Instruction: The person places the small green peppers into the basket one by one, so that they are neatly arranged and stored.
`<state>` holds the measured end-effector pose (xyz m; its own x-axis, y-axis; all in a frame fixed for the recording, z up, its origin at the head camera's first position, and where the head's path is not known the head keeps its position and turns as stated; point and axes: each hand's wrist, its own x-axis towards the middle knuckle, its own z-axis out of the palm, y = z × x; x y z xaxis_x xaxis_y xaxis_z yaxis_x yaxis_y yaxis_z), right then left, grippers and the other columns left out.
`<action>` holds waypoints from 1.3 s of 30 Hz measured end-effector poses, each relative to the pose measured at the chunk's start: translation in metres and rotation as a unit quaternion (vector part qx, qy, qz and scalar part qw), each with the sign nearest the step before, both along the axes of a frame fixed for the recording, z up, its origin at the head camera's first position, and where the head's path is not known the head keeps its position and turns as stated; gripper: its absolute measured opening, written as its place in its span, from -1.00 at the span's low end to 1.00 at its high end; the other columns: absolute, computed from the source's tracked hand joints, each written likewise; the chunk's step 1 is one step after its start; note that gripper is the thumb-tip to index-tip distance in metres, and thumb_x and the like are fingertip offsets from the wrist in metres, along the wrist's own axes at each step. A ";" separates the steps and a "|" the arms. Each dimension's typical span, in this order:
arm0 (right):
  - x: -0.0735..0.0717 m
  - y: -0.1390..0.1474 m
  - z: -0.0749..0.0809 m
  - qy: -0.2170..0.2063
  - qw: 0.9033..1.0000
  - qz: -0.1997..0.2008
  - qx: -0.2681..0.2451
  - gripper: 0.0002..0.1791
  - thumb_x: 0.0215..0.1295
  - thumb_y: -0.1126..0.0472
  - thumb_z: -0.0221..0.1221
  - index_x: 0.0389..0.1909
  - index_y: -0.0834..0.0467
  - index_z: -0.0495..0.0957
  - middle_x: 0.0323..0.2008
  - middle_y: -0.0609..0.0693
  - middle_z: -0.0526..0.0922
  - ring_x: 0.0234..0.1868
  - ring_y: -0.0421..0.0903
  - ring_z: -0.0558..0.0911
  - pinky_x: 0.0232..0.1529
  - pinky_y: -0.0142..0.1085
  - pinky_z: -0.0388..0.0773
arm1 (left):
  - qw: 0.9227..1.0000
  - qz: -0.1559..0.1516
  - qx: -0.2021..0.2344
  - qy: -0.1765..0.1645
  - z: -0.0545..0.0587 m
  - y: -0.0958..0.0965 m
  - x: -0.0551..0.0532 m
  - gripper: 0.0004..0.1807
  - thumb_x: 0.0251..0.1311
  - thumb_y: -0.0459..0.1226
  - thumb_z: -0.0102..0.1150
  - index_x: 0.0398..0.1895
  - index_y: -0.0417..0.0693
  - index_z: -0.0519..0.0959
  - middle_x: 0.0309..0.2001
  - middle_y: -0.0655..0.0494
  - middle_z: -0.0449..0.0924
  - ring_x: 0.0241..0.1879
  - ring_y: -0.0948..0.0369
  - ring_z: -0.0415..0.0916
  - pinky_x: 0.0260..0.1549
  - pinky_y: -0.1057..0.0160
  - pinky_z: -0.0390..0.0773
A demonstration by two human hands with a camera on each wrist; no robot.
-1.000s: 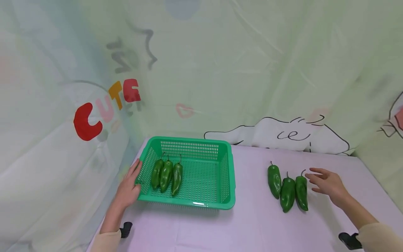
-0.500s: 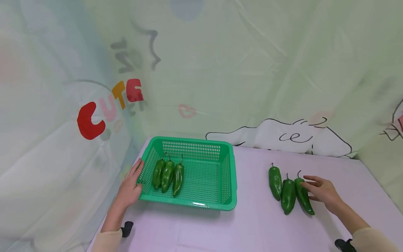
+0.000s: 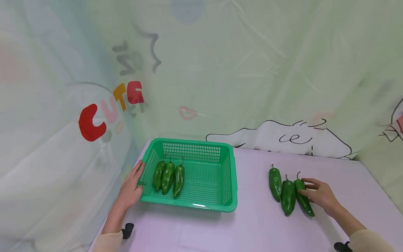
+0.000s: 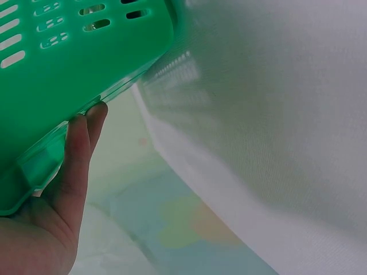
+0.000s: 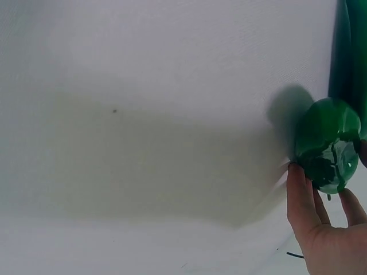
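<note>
My right hand (image 3: 321, 196) pinches the rightmost of three loose green peppers on the table, thumb on one side and fingers on the other. That pepper (image 3: 304, 201) lies on the cloth, its lower end shown in the right wrist view, where my right hand (image 5: 330, 229) is at the edge. Left of it are a middle pepper (image 3: 288, 197) and another pepper (image 3: 275, 183). My left hand (image 3: 129, 189) touches the left side of a green plastic basket (image 3: 195, 205), fingers extended along its rim. In the left wrist view, the fingers (image 4: 77, 149) lie straight against the rim.
Three more green peppers (image 3: 168, 178) lie side by side in the basket's left part. A pale cloth (image 3: 248, 224) covers the table. Printed curtains (image 3: 236, 87) hang behind it and at both sides, the left one close to my left arm.
My right hand has come left onto the rightmost pepper and taken hold of it; the pepper's lower end has swung right. My left hand has stayed against the basket.
</note>
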<state>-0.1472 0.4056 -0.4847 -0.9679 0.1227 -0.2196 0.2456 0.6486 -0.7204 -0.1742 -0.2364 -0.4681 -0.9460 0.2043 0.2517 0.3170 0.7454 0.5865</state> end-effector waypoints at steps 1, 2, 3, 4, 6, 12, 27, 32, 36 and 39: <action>0.000 0.000 0.000 0.000 1.000 0.000 0.002 -0.28 0.35 0.24 0.17 0.36 0.54 0.11 0.22 0.70 0.17 0.11 0.49 0.47 -0.17 -0.07 0.64 | 1.000 0.000 0.000 -0.001 0.000 0.000 0.000 -0.13 0.00 -0.57 -0.19 0.54 -0.29 0.02 0.55 -0.19 -0.08 0.48 -0.20 -0.08 0.23 -0.32 0.14; -0.001 -0.001 0.000 -0.001 1.000 -0.002 0.004 -0.28 0.34 0.24 0.17 0.36 0.54 0.11 0.22 0.70 0.17 0.11 0.50 0.47 -0.17 -0.07 0.64 | 1.000 0.000 0.001 -0.002 0.000 0.000 0.000 -0.13 0.00 -0.57 -0.19 0.54 -0.29 0.02 0.55 -0.19 -0.08 0.48 -0.20 -0.08 0.24 -0.33 0.12; -0.001 -0.001 0.000 -0.001 1.000 -0.002 0.006 -0.27 0.34 0.23 0.17 0.36 0.54 0.11 0.22 0.70 0.17 0.11 0.50 0.46 -0.16 -0.07 0.64 | 1.000 0.001 0.001 -0.002 0.000 0.000 0.000 -0.13 0.00 -0.57 -0.19 0.54 -0.29 0.02 0.55 -0.19 -0.08 0.48 -0.20 -0.08 0.24 -0.33 0.11; -0.002 -0.001 0.000 -0.001 1.000 -0.003 0.006 -0.27 0.34 0.24 0.17 0.36 0.54 0.11 0.22 0.70 0.17 0.11 0.50 0.46 -0.16 -0.06 0.64 | 1.000 0.001 0.001 -0.002 0.000 0.000 0.000 -0.13 0.00 -0.57 -0.19 0.54 -0.29 0.02 0.55 -0.19 -0.08 0.48 -0.20 -0.08 0.24 -0.34 0.11; -0.002 -0.001 -0.001 -0.003 1.000 -0.007 0.007 -0.27 0.33 0.23 0.17 0.36 0.54 0.11 0.22 0.70 0.16 0.12 0.50 0.46 -0.16 -0.05 0.64 | 1.000 0.000 -0.001 -0.001 0.000 0.000 0.001 -0.13 0.00 -0.57 -0.19 0.53 -0.30 0.02 0.54 -0.20 -0.08 0.48 -0.21 -0.08 0.24 -0.33 0.13; -0.001 -0.003 0.006 0.000 1.000 -0.007 -0.003 -0.27 0.33 0.26 0.17 0.36 0.56 0.10 0.22 0.71 0.16 0.10 0.49 0.48 -0.17 -0.05 0.64 | 1.000 0.000 0.000 0.000 0.001 0.001 0.001 -0.13 0.00 -0.57 -0.18 0.53 -0.32 0.02 0.53 -0.23 -0.05 0.48 -0.20 -0.07 0.23 -0.32 0.15; -0.006 0.006 0.060 0.037 0.998 -0.026 -0.046 -0.25 0.40 0.16 0.16 0.36 0.57 0.09 0.13 0.62 0.38 -0.33 -0.25 0.69 -0.22 -0.13 0.66 | 1.000 0.003 -0.003 0.003 0.001 0.001 0.002 -0.13 -0.01 -0.57 -0.18 0.53 -0.31 0.03 0.54 -0.21 -0.05 0.48 -0.20 -0.07 0.23 -0.31 0.16; -0.011 0.008 0.073 0.032 0.995 -0.033 -0.084 -0.21 0.40 0.10 0.16 0.38 0.55 0.06 -0.20 0.05 0.66 -0.36 -0.26 0.70 -0.23 -0.15 0.66 | 1.000 0.003 -0.002 0.001 0.001 0.001 0.002 -0.13 0.00 -0.57 -0.18 0.53 -0.30 0.02 0.54 -0.19 -0.07 0.48 -0.20 -0.07 0.22 -0.32 0.18; -0.011 0.006 0.076 0.017 0.993 -0.037 -0.115 -0.19 0.40 0.10 0.17 0.39 0.54 0.04 -0.32 -0.30 0.62 -0.35 -0.24 0.71 -0.23 -0.16 0.66 | 1.000 0.003 -0.005 0.003 0.000 0.002 0.001 -0.13 0.00 -0.56 -0.18 0.53 -0.30 0.02 0.54 -0.19 -0.07 0.48 -0.20 -0.07 0.23 -0.32 0.17; -0.012 0.001 0.078 0.010 0.992 -0.036 -0.119 -0.17 0.40 0.10 0.17 0.40 0.53 0.02 -0.33 -0.30 0.64 -0.34 -0.24 0.71 -0.22 -0.17 0.66 | 1.000 0.005 -0.007 0.004 -0.001 0.001 0.001 -0.13 0.00 -0.56 -0.17 0.53 -0.30 0.02 0.55 -0.18 -0.08 0.48 -0.18 -0.07 0.23 -0.31 0.17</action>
